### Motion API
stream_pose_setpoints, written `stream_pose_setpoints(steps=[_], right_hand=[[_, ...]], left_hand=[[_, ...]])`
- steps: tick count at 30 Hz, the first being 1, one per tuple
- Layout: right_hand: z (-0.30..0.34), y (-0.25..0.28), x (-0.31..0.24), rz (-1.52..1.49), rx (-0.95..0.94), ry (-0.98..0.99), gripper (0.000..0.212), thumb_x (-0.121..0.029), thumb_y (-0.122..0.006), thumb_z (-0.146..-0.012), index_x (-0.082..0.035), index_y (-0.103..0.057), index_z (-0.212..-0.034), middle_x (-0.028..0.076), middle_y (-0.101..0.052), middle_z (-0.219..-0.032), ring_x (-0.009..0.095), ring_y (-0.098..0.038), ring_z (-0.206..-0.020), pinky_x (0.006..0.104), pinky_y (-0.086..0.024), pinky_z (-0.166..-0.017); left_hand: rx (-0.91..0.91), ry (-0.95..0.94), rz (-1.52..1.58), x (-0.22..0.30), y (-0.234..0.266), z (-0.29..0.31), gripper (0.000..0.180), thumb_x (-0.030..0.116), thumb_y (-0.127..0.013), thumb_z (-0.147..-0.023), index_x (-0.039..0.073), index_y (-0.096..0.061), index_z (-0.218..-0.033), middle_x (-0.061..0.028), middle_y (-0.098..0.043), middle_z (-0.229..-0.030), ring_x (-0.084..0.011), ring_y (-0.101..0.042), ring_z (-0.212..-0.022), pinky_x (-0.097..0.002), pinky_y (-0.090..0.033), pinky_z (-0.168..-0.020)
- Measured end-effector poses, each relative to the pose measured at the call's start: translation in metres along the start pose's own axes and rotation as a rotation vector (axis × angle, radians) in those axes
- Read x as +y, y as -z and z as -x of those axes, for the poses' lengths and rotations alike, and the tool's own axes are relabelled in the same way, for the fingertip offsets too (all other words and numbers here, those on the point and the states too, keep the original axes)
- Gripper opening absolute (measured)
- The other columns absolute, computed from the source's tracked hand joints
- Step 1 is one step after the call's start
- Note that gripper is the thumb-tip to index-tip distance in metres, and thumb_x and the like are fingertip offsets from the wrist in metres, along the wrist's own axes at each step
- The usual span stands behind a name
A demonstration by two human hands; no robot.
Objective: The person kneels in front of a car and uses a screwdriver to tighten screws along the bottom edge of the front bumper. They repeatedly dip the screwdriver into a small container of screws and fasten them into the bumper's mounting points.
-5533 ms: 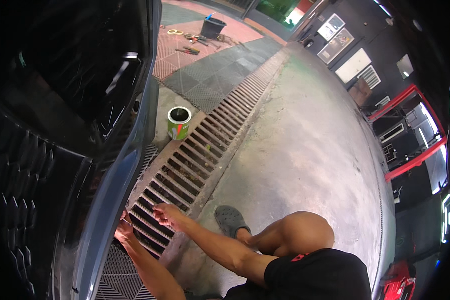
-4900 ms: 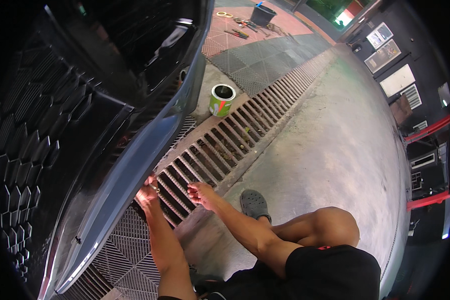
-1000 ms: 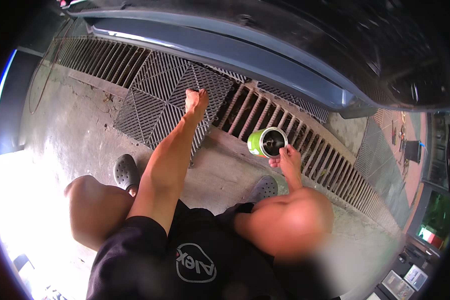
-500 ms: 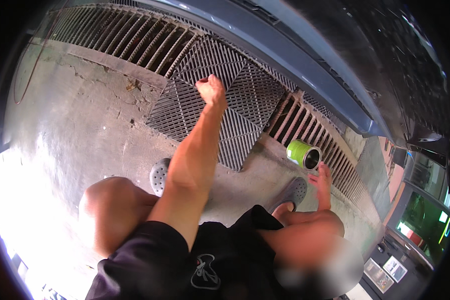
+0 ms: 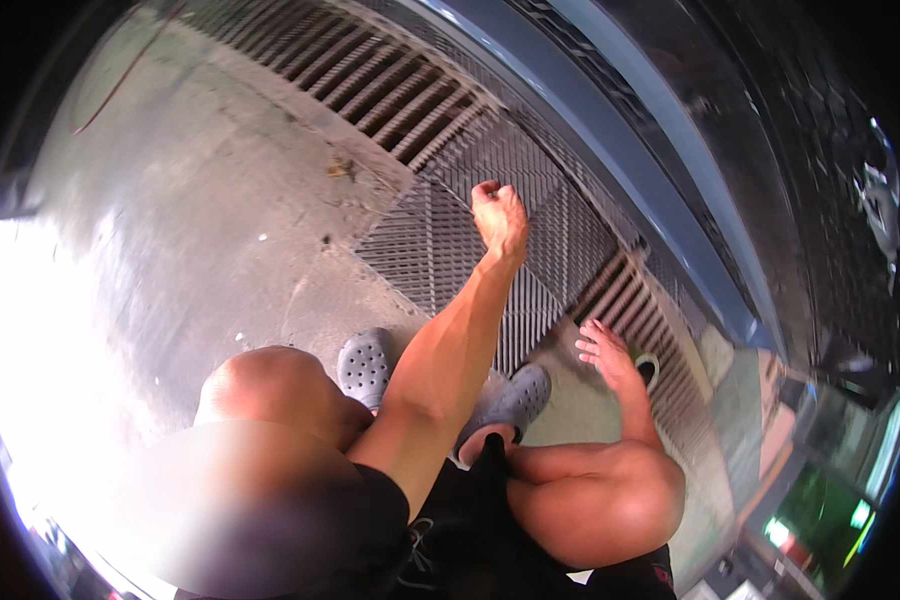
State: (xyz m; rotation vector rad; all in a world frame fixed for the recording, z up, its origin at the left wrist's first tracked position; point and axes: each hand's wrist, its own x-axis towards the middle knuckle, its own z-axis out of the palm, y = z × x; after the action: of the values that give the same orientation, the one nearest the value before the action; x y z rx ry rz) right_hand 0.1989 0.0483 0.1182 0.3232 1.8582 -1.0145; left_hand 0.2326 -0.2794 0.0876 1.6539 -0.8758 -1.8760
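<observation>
My left hand (image 5: 499,215) is stretched out over the dark slatted plastic floor mat (image 5: 440,235), its fingers curled closed. A tiny dark spot shows at the fingertips, but what they hold, if anything, is too small to name. My right hand (image 5: 610,357) reaches past my right knee, fingers spread apart and holding nothing visible. It hovers near the mat's right corner. Behind its wrist a green can (image 5: 649,370) shows only partly, with its open dark mouth; the rest is hidden.
A ribbed metal drain grate (image 5: 370,90) runs under the mat along a blue-grey vehicle sill (image 5: 620,160). My feet, in grey clogs (image 5: 366,366), stand on the concrete floor (image 5: 240,220) close to the mat. A thin reddish cable (image 5: 120,85) lies at far left.
The whole view has shifted and tilted. My right hand has moved leftward past the can, whose body it now mostly covers. My left hand stays closed above the mat.
</observation>
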Motion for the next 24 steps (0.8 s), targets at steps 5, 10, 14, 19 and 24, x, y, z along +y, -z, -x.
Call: stream_pose_setpoints(steps=[5, 10, 14, 19, 24], right_hand=[[-0.107, -0.116, -0.014, -0.089, 0.205, 0.154, 0.071, -0.048, -0.075, -0.090, -0.003, -0.056, -0.141, 0.014, -0.059, -0.140, 0.021, -0.056, -0.124, 0.0417, -0.044, -0.104], [-0.028, -0.223, -0.084, -0.002, -0.384, 0.651, 0.062, -0.048, -0.066, -0.098, 0.001, -0.058, -0.136, 0.010, -0.071, -0.122, 0.019, -0.069, -0.106, 0.0264, -0.052, -0.088], [-0.032, -0.222, -0.120, 0.091, -0.657, 0.475, 0.056, -0.045, -0.064, -0.100, -0.001, -0.061, -0.133, 0.009, -0.071, -0.119, 0.014, -0.069, -0.099, 0.0262, -0.054, -0.082], [-0.041, -0.194, -0.098, 0.206, -0.746, 0.399, 0.053, -0.043, -0.067, -0.099, -0.002, -0.061, -0.134, 0.009, -0.071, -0.119, 0.013, -0.069, -0.096, 0.0261, -0.054, -0.081], [-0.062, -0.127, -0.142, 0.375, -0.626, 0.430, 0.053, -0.040, -0.067, -0.099, -0.003, -0.060, -0.137, 0.008, -0.071, -0.121, 0.011, -0.068, -0.095, 0.0260, -0.053, -0.080]], left_hand=[[0.155, -0.400, 0.084, 0.082, 0.064, -0.010, 0.029, 0.015, -0.056, -0.093, 0.000, -0.060, -0.117, -0.0081, -0.062, -0.090, -0.0165, -0.056, -0.078, -0.0333, -0.050, -0.074], [0.244, -0.604, 0.063, 0.139, 0.118, 0.016, 0.030, 0.019, -0.056, -0.095, 0.003, -0.060, -0.120, -0.0065, -0.061, -0.089, -0.0136, -0.054, -0.075, -0.0315, -0.047, -0.067], [0.183, -0.356, 0.035, 0.131, 0.099, 0.016, 0.040, 0.025, -0.059, -0.091, 0.004, -0.057, -0.126, -0.0066, -0.061, -0.090, -0.0149, -0.054, -0.072, -0.0326, -0.046, -0.062], [0.119, 0.041, -0.058, 0.086, 0.121, -0.015, 0.014, 0.019, -0.054, -0.090, 0.006, -0.060, -0.088, -0.0050, -0.048, -0.066, -0.0182, -0.042, -0.051, -0.0391, -0.034, -0.047], [0.022, 0.157, 0.075, 0.080, 0.073, -0.013, 0.024, 0.017, -0.043, -0.092, 0.011, -0.044, -0.069, -0.0044, -0.039, -0.057, -0.0177, -0.038, -0.043, -0.0360, -0.028, -0.040]])
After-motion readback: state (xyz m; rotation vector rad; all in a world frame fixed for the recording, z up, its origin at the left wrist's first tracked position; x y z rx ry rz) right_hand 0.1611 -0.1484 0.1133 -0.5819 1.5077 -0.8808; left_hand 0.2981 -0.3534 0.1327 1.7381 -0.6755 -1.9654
